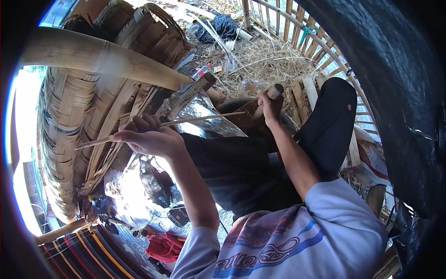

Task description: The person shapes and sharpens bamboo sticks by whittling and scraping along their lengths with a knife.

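Note:
My left hand [151,136] is closed around a thin bamboo stick [204,119], which runs out on both sides of the fist. The stick's far end lies over or against the broad dark blade [246,120] of a knife; whether they touch I cannot tell. Wrapped round the knife's thick wooden handle [276,91] is my right hand [271,106], between my knees. Behind the blade, a dark rounded thing [283,128] is partly hidden.
A thick bamboo pole [107,58] crosses at upper left, in front of woven bamboo baskets [62,139]. Dry straw [278,58] and a plastic bottle [200,72] lie ahead. A slatted bamboo fence [320,42] and black sheeting [390,93] stand right. Red cloth [165,247] lies lower left.

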Demonstrator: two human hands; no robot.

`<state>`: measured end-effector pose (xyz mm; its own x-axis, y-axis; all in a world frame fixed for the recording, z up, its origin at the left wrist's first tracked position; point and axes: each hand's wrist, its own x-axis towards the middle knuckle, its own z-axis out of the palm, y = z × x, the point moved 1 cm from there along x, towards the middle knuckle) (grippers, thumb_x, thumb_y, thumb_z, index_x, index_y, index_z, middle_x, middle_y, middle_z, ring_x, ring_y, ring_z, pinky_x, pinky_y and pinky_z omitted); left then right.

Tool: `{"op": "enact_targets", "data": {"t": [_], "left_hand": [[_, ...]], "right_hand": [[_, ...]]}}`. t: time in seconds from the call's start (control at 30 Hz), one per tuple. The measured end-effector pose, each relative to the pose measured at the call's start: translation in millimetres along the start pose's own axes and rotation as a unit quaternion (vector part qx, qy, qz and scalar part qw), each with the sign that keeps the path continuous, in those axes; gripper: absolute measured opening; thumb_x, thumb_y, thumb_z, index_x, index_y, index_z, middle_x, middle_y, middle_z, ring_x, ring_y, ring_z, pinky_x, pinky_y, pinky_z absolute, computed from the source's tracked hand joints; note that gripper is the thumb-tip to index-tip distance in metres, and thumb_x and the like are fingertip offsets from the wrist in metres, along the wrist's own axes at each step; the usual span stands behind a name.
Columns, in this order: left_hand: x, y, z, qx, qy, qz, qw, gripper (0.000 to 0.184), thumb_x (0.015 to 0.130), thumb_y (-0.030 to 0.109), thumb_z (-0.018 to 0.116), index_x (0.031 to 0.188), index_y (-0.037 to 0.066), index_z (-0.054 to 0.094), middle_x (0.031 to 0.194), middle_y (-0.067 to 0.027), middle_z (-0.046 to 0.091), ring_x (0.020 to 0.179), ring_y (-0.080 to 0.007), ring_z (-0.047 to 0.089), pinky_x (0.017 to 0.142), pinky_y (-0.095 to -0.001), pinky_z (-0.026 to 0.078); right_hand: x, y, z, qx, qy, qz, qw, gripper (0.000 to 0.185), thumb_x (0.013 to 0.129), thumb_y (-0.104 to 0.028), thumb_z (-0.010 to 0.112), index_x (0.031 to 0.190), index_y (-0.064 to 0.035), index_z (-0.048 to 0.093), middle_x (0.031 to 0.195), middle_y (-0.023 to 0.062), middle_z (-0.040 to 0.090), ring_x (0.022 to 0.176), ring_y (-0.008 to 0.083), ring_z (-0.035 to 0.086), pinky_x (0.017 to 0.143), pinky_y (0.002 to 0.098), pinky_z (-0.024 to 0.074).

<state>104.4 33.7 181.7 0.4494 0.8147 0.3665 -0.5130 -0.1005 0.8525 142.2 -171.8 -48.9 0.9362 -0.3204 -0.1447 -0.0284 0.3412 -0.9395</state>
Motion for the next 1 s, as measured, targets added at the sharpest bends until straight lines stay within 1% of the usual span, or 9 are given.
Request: {"op": "enact_targets", "data": {"t": [0.1,0.33,0.4,0.63,0.7,0.83,0.93,0.97,1.0], "left_hand": [[0,-6,-2,-0.060,-0.001,-0.008,0.998,0.052,0.093,0.058,0.030,0.065,0.016,0.019,0.053,0.0051,0.012,0.049,-0.0067,0.011,0.043,-0.0234,0.011],[-2,-4,2,-0.114,-0.078,-0.091,0.986,0.051,0.090,0.059,0.035,0.066,0.016,0.028,0.055,0.0045,0.018,0.049,-0.0073,0.013,0.044,-0.0236,0.012],[-3,-6,5,-0.177,-0.088,-0.173,0.965,0.049,0.089,0.058,0.040,0.067,0.016,0.029,0.055,0.0045,0.020,0.048,-0.0070,0.013,0.043,-0.0239,0.011],[-2,-20,-11,-0.190,-0.171,-0.148,0.955,0.047,0.088,0.057,0.044,0.068,0.017,0.030,0.052,0.0053,0.017,0.046,-0.0063,0.011,0.042,-0.0253,0.009],[-5,-18,-9,-0.181,-0.121,-0.126,0.968,0.048,0.088,0.057,0.044,0.066,0.017,0.028,0.050,0.0059,0.015,0.045,-0.0061,0.010,0.042,-0.0256,0.009],[-5,-21,-11,-0.196,-0.092,-0.115,0.969,0.048,0.087,0.056,0.045,0.064,0.016,0.033,0.051,0.0051,0.019,0.045,-0.0070,0.011,0.042,-0.0257,0.009],[-8,-16,-5,-0.173,-0.086,-0.105,0.975,0.047,0.087,0.056,0.045,0.064,0.017,0.034,0.051,0.0052,0.018,0.046,-0.0072,0.011,0.043,-0.0257,0.009],[-9,-16,-3,-0.154,-0.068,-0.098,0.981,0.048,0.088,0.056,0.045,0.064,0.018,0.030,0.050,0.0056,0.015,0.046,-0.0068,0.010,0.044,-0.0256,0.009],[-10,-15,0,-0.137,-0.050,-0.089,0.985,0.048,0.088,0.056,0.044,0.064,0.019,0.027,0.049,0.0060,0.013,0.046,-0.0065,0.009,0.044,-0.0254,0.009]], "right_hand": [[0,-12,2,0.060,-0.015,0.007,0.998,0.017,0.077,-0.005,0.065,0.071,-0.0054,0.049,0.058,0.0018,0.050,0.050,0.0108,0.050,0.049,0.0267,0.0401],[0,-21,-5,0.035,0.010,0.004,0.999,0.017,0.078,-0.005,0.064,0.072,-0.0061,0.049,0.058,0.0017,0.050,0.050,0.0110,0.049,0.048,0.0266,0.0401],[-2,-20,-3,0.033,-0.003,0.007,0.999,0.016,0.078,-0.004,0.064,0.072,-0.0062,0.049,0.057,0.0019,0.049,0.049,0.0109,0.049,0.048,0.0268,0.0402],[-9,-45,6,0.045,-0.065,-0.031,0.996,0.015,0.079,-0.005,0.064,0.068,-0.0037,0.053,0.054,0.0017,0.052,0.045,0.0086,0.049,0.044,0.0236,0.0385],[-18,-75,14,0.132,-0.102,-0.009,0.986,0.019,0.079,-0.003,0.061,0.070,-0.0076,0.044,0.055,0.0012,0.045,0.048,0.0100,0.045,0.049,0.0256,0.0375],[-37,-120,25,0.296,-0.148,-0.006,0.944,0.017,0.080,-0.002,0.060,0.071,-0.0065,0.046,0.055,-0.0007,0.046,0.047,0.0074,0.046,0.045,0.0222,0.0360],[-41,-102,23,0.211,-0.175,0.001,0.962,0.018,0.079,-0.003,0.061,0.069,-0.0053,0.046,0.054,0.0002,0.047,0.047,0.0079,0.047,0.044,0.0225,0.0363],[-35,-77,20,0.136,-0.201,-0.058,0.968,0.020,0.079,-0.003,0.062,0.066,-0.0051,0.045,0.054,0.0009,0.048,0.046,0.0080,0.047,0.044,0.0228,0.0364],[-36,-65,19,0.090,-0.181,-0.031,0.979,0.019,0.080,-0.005,0.060,0.070,-0.0071,0.045,0.056,0.0009,0.044,0.049,0.0090,0.043,0.050,0.0240,0.0351]]}}
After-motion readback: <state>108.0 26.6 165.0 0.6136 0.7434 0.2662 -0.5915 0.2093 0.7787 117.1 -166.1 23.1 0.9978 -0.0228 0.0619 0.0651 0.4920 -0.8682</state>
